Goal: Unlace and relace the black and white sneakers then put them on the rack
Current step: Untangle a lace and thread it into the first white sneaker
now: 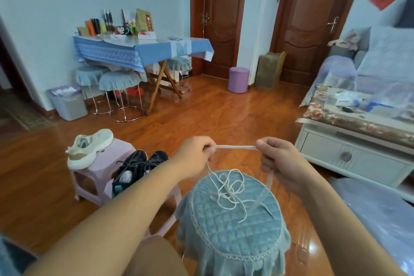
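Above the quilted blue stool [233,215], the left hand [197,154] and right hand [275,157] each have their grip clamped on a white lace [235,147], stretched taut between them. Its loose tangle lies on the stool. Left of the stool, a white sneaker [89,148] sits on a pink stool [89,177], with 2 black sneakers [139,166] beside it.

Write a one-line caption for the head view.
Both hands, left hand and right hand, stretch a white shoelace taut above a quilted stool.
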The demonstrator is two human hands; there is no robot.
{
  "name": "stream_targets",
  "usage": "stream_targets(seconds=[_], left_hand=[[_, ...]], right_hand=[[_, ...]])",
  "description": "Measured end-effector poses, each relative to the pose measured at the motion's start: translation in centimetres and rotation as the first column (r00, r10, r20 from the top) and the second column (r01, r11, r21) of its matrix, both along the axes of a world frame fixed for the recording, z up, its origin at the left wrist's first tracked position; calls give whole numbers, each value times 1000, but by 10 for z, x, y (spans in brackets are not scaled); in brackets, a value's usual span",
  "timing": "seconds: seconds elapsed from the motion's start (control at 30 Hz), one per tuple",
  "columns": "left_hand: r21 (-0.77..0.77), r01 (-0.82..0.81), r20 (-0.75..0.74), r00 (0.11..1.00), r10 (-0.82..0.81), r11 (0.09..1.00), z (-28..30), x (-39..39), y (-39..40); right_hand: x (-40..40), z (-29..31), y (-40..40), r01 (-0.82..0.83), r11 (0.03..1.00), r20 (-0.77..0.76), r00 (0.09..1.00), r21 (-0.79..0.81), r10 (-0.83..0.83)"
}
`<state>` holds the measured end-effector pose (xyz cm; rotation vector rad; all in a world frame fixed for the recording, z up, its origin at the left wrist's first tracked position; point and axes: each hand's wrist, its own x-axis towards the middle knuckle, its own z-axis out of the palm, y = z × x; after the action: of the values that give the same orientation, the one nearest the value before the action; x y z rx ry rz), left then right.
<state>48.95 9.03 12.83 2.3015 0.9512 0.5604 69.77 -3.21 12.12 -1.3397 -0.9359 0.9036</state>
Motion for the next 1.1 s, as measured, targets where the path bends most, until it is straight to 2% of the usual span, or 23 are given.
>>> stream_targets(seconds=[0.03, 0.1, 0.17, 0.2, 0.27, 0.3, 0.37, 0.43, 0.47, 0.5, 0.57, 0.6, 0.63, 0.73, 0.8, 0.87, 0.9, 0.97, 1.0, 1.03, 1.1], left_hand=[[-74, -1, 61, 998, 6, 997, -1, -9, 2], [-319, 8, 300, 949, 93, 948, -1, -27, 3], [-573, 122, 508, 829, 235, 810, 6, -43, 0], [-651, 213, 571, 770, 285, 729, 12, -49, -2], [-702, 353, 636, 702, 321, 619, 25, -60, -5], [-699, 381, 649, 692, 315, 604, 30, -63, -7], [-681, 378, 654, 699, 289, 626, 37, -65, -10], [-667, 370, 659, 698, 281, 646, 45, -63, -13], [-662, 375, 669, 685, 287, 649, 48, -63, -13], [-656, 377, 682, 667, 300, 653, 52, -62, -15], [-646, 377, 719, 593, 363, 664, 58, -64, -15], [-647, 373, 736, 534, 416, 665, 59, -67, -13], [-653, 356, 743, 473, 474, 668, 60, -73, -12], [-681, 225, 724, 350, 595, 697, 53, -95, 1], [-696, 139, 708, 296, 642, 704, 44, -108, 9], [-700, 61, 700, 255, 667, 711, 37, -118, 14], [-700, 28, 698, 238, 676, 713, 34, -121, 16], [-700, -19, 694, 214, 687, 714, 30, -125, 20], [-702, -32, 692, 207, 692, 712, 28, -126, 21], [-704, -39, 689, 206, 695, 709, 28, -126, 21], [-706, -48, 683, 217, 697, 707, 28, -125, 21]], right_hand=[[7, -8, -1, 12, 999, 49, 999, -36, -10], [17, -24, -2, 15, 992, 194, 981, -127, 10], [17, -37, -4, -44, 981, 228, 970, -190, 88], [15, -41, -3, -76, 979, 209, 971, -191, 116], [7, -44, 2, -67, 982, 250, 962, -178, 111], [2, -43, 5, -39, 983, 325, 941, -179, 97], [-14, -42, 12, -78, 981, 397, 906, -177, 144], [-38, -45, 17, -237, 942, 379, 870, -238, 315], [-53, -53, 18, -291, 896, 434, 797, -335, 421], [-67, -66, 19, -286, 842, 540, 663, -457, 519], [-92, -105, 15, -160, 757, 688, 332, -633, 645], [-98, -121, 11, -87, 776, 741, 249, -625, 624], [-99, -132, 9, -46, 806, 777, 237, -591, 583], [-93, -142, 6, -53, 875, 829, 297, -481, 474], [-92, -144, 1, -46, 880, 841, 275, -472, 465], [-84, -147, 0, 37, 875, 854, 242, -483, 462], [-76, -144, 2, 116, 882, 862, 301, -457, 407], [-50, -133, 8, 307, 881, 833, 531, -361, 156], [-35, -127, 10, 402, 857, 792, 611, -324, 13], [-19, -123, 14, 466, 829, 752, 654, -309, -87], [2, -121, 18, 482, 800, 730, 678, -357, -83]])
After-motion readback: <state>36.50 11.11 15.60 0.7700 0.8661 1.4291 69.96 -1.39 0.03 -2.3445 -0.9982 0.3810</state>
